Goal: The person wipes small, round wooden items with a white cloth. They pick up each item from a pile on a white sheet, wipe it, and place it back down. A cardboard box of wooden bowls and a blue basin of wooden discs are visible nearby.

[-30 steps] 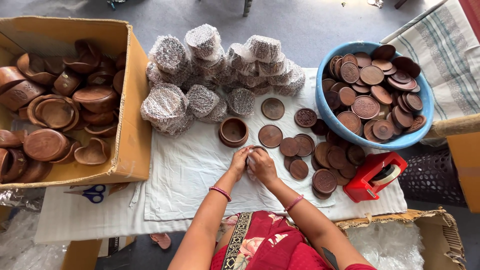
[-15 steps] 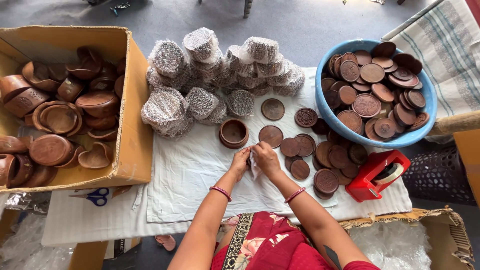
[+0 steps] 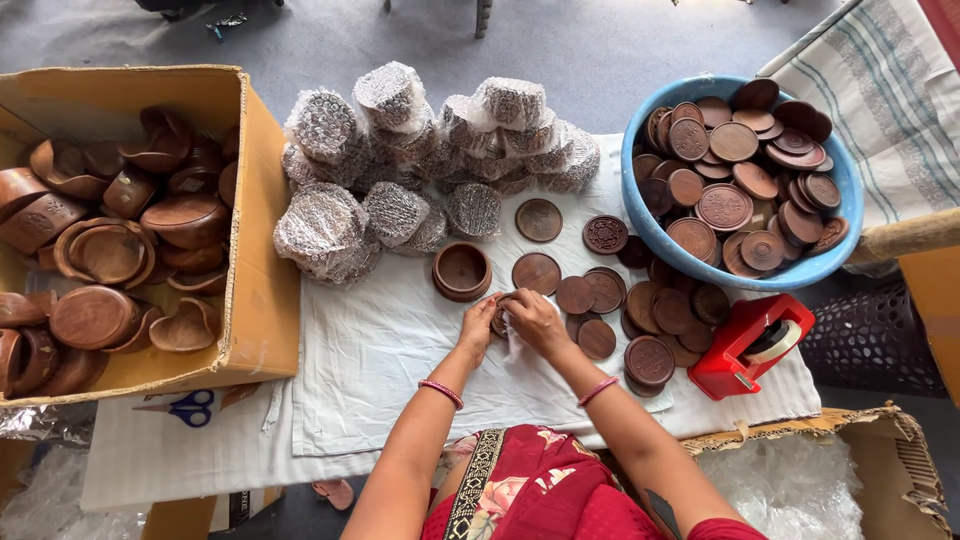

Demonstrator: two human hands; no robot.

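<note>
My left hand (image 3: 479, 326) and my right hand (image 3: 534, 318) meet over the white cloth (image 3: 380, 350), both closed on one small round brown wooden lid (image 3: 499, 315) and a bit of clear wrap (image 3: 514, 345) hanging under it. Just above my hands stands a small wooden bowl (image 3: 461, 271). Several flat carved wooden lids (image 3: 600, 290) lie on the cloth to the right of my hands. Bubble-wrapped round bundles (image 3: 395, 170) are heaped at the far side of the cloth.
A blue tub (image 3: 832, 257) full of wooden lids stands at right. A cardboard box (image 3: 262, 290) of wooden bowls sits at left. A red tape dispenser (image 3: 750, 345) is at my right, blue-handled scissors (image 3: 185, 408) at lower left. A box of clear wrap (image 3: 800, 480) is below.
My hands stay together over the cloth, working the small lid; the view has shifted slightly. Nothing else has moved.
</note>
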